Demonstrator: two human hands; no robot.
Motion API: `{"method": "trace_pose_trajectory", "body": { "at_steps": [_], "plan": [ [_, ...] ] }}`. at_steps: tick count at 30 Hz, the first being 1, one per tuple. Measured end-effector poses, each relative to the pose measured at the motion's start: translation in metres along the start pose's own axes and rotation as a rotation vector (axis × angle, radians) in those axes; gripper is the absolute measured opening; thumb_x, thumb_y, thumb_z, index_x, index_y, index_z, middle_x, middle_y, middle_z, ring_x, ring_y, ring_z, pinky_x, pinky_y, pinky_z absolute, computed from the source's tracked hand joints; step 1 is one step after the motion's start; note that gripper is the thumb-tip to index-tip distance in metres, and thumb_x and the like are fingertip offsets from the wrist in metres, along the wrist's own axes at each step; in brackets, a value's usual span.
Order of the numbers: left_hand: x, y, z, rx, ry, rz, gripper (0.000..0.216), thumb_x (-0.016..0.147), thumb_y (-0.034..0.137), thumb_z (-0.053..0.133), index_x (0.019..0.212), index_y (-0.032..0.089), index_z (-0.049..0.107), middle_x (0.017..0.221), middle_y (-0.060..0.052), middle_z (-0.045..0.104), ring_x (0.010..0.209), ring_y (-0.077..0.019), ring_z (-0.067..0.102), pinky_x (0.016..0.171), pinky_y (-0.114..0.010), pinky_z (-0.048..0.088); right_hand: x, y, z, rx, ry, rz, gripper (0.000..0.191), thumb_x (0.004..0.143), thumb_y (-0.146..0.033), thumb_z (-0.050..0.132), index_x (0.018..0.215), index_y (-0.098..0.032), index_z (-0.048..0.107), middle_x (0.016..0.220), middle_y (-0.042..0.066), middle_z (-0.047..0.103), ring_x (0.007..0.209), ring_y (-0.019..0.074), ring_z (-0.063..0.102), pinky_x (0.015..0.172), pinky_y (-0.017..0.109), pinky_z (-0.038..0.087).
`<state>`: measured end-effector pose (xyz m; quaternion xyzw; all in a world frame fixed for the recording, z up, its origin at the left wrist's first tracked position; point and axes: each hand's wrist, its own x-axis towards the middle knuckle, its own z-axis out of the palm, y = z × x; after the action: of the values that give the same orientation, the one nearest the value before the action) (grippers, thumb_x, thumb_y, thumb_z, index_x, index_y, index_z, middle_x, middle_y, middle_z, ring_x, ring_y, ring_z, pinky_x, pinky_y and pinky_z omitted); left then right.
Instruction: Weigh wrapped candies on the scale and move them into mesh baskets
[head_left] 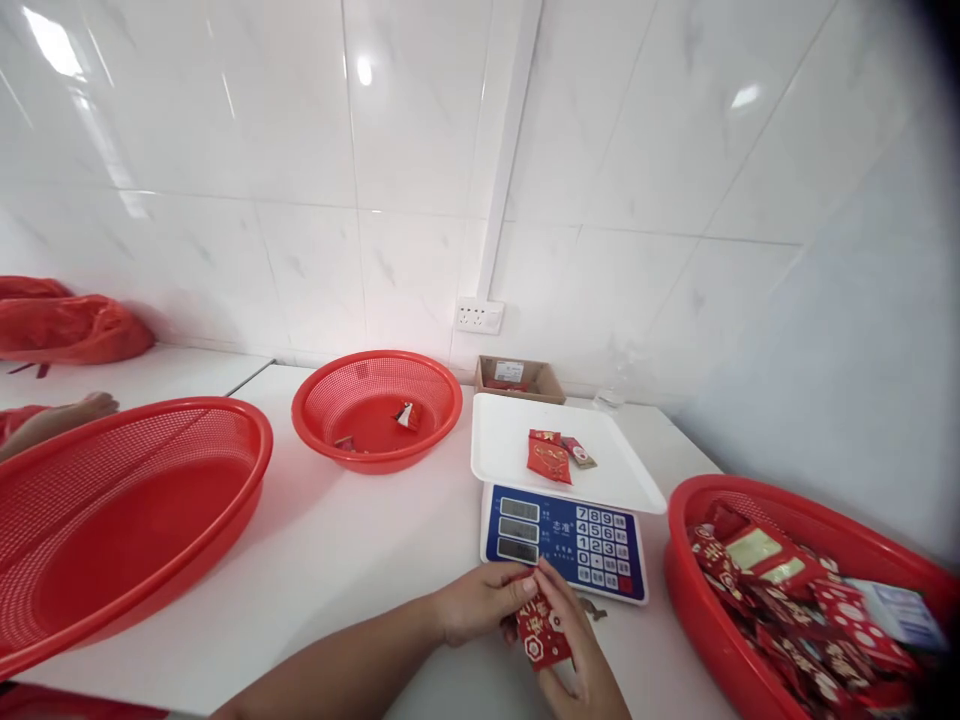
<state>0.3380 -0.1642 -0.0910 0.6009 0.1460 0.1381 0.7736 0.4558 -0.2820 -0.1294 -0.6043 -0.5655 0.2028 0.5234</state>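
Observation:
Low in front of the scale, my left hand (pixel 484 602) and my right hand (pixel 576 640) both grip a red packet (pixel 541 632) with white and gold print. My left thumb presses on its top edge, and my right fingers wrap its far side. Just beyond stands a digital scale (pixel 566 540) with a blue keypad panel and a white tray (pixel 517 415) on top. On the tray lie a red packet (pixel 550 460) and a smaller brown-and-red packet (pixel 579 452). To the right, a red basket (pixel 686 580) holds many assorted packets (pixel 787 610).
A round red basket (pixel 306 425) with a few packets sits back left. A larger red basket (pixel 247 470) stands nearer at left; another person's hand (pixel 94 405) shows behind it. A cardboard box (pixel 559 385) stands by the wall. Red bags (pixel 82 330) lie far left.

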Motion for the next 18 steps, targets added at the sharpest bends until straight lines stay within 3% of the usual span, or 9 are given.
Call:
{"method": "trace_pose_trajectory", "body": {
  "at_steps": [4,8,11,18],
  "plan": [
    [-0.003,0.004,0.002,0.085,0.003,-0.005,0.058,0.073,0.073,0.049,0.079,0.015,0.055,0.061,0.003,0.044,0.052,-0.0081,0.038,0.051,-0.023,0.031,-0.008,-0.014,-0.002,0.356,0.032,0.336,0.066,0.081,-0.044,0.054,0.141,-0.035,0.027,0.143,0.003,0.039,0.126,0.0254,0.042,0.093,0.039,0.047],
    [-0.006,0.007,0.006,0.152,-0.031,0.008,0.058,0.075,0.071,0.047,0.082,0.015,0.057,0.064,0.002,0.046,0.056,-0.0095,0.038,0.054,-0.023,0.031,-0.007,-0.019,-0.001,0.414,0.045,0.572,0.062,0.073,-0.058,0.061,0.124,-0.023,0.051,0.108,0.010,0.065,0.087,0.0260,0.064,0.064,0.035,0.055],
    [-0.007,0.005,0.008,0.210,-0.031,0.040,0.054,0.078,0.067,0.047,0.084,0.015,0.058,0.066,0.001,0.046,0.058,-0.0100,0.039,0.055,-0.023,0.033,-0.001,-0.022,-0.002,0.407,0.027,0.620,0.056,0.069,-0.064,0.061,0.105,-0.021,0.062,0.081,0.006,0.067,0.067,0.0230,0.063,0.055,0.034,0.053],
    [-0.009,0.003,0.005,0.406,0.047,0.018,0.042,0.080,0.056,0.054,0.077,0.014,0.057,0.067,0.002,0.047,0.063,-0.0109,0.041,0.058,-0.022,0.035,0.004,-0.020,-0.006,0.454,-0.102,0.566,0.047,0.071,-0.065,0.059,0.075,-0.018,0.062,0.059,0.000,0.056,0.053,0.0152,0.054,0.049,0.028,0.047]
  ]
}}
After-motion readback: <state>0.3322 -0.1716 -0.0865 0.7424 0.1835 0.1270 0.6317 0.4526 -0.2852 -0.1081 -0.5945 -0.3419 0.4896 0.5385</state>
